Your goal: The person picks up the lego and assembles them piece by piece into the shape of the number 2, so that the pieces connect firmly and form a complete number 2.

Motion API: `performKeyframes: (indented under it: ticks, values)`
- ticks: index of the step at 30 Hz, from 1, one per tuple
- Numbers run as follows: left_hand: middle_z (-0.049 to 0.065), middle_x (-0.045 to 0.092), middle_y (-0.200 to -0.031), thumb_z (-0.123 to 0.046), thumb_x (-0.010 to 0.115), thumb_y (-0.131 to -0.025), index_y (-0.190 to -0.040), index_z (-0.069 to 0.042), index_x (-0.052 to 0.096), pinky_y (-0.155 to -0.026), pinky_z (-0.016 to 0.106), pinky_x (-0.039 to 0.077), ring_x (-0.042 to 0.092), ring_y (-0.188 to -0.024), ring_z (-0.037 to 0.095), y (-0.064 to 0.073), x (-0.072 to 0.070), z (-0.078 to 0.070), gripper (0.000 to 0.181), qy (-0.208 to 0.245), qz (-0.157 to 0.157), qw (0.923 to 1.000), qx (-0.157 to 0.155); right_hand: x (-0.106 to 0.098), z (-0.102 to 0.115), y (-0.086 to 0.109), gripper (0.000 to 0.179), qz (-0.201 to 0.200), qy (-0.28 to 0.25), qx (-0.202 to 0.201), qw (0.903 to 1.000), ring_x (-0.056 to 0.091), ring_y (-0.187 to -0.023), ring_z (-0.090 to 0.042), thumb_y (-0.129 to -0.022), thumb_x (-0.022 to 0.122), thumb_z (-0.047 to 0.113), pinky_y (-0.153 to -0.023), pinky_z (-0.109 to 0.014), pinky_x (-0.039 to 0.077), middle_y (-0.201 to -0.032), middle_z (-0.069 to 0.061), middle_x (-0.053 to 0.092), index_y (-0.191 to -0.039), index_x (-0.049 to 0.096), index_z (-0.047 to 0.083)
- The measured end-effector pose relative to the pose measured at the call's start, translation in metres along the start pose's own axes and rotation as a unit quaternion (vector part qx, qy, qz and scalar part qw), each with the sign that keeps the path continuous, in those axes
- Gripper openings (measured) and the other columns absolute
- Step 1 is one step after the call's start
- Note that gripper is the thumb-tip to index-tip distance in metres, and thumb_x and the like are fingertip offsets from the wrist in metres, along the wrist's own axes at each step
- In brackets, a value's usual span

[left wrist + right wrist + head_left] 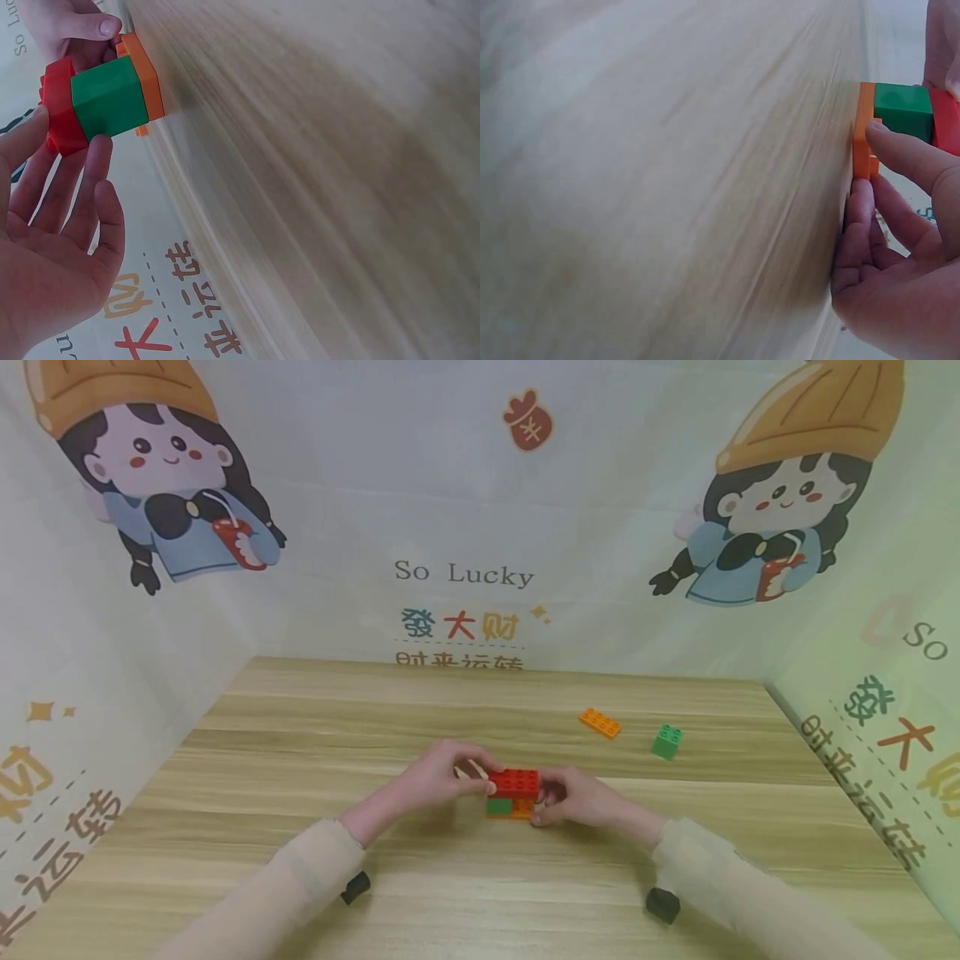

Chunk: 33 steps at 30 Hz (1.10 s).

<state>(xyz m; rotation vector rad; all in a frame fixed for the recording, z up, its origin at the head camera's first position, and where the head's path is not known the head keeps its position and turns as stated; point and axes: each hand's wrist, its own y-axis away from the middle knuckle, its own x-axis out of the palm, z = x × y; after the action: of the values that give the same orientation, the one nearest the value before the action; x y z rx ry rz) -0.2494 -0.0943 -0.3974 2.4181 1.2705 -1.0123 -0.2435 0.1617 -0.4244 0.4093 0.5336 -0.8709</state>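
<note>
Left hand (438, 777) pinching red brick (513, 788), right hand (583, 797) pinching orange plate (862, 150), lower centre of the head view; probably light, stiff pieces, best gripped by their sides.

Between left hand (438, 774) and right hand (581, 797): top brick (517, 782) on middle brick (499, 807), itself on the left end of base brick (522, 808). Behind these, rightward on the tabletop (315, 735): loose brick (600, 722), then second loose brick (667, 742) further right.
</note>
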Motion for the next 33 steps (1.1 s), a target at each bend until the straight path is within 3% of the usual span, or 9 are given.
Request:
performKeyframes:
  ticks: [9, 18, 26, 33]
  values:
    - [0.004, 0.075, -0.108, -0.015, 0.076, -0.087, -0.111, -0.013, 0.074, -0.073, 0.022, 0.057, 0.071, -0.086, 0.013, 0.002, 0.002, 0.0, 0.024, 0.009, -0.007, 0.9999, -0.009, -0.006, -0.001, 0.007, 0.044, -0.012, 0.006, -0.001, 0.9999, 0.061, -0.088, -0.015, -0.084, 0.077, 0.015, -0.076, -0.025, 0.052, -0.109, -0.013, 0.067, -0.123, 0.063, 0.002]
    - [0.004, 0.074, -0.11, -0.014, 0.074, -0.088, -0.111, -0.012, 0.073, -0.076, 0.021, 0.056, 0.07, -0.088, 0.013, 0.005, 0.002, 0.0, 0.024, 0.02, -0.007, 0.9998, -0.007, -0.025, -0.009, 0.016, 0.044, -0.051, 0.035, -0.021, 0.9979, 0.061, -0.093, -0.018, -0.085, 0.075, 0.013, -0.08, -0.025, 0.051, -0.112, -0.017, 0.068, -0.126, 0.063, 0.001]
    - [0.003, 0.074, -0.11, -0.018, 0.075, -0.088, -0.111, -0.015, 0.071, -0.077, 0.023, 0.057, 0.07, -0.087, 0.011, 0.005, 0.004, 0.004, 0.023, 0.023, -0.011, 0.9996, -0.009, -0.05, -0.011, 0.029, 0.043, -0.106, 0.053, -0.004, 0.9929, 0.061, -0.094, -0.02, -0.087, 0.074, 0.012, -0.076, -0.027, 0.052, -0.114, -0.019, 0.066, -0.127, 0.062, 0.002]
    - [0.002, 0.074, -0.11, -0.017, 0.075, -0.087, -0.111, -0.015, 0.071, -0.079, 0.024, 0.057, 0.07, -0.087, 0.009, 0.005, 0.005, 0.005, 0.024, 0.032, -0.017, 0.9993, -0.009, -0.071, -0.016, 0.04, 0.044, -0.173, 0.086, -0.013, 0.981, 0.062, -0.096, -0.024, -0.088, 0.073, 0.012, -0.072, -0.025, 0.052, -0.117, -0.022, 0.064, -0.129, 0.06, 0.0]
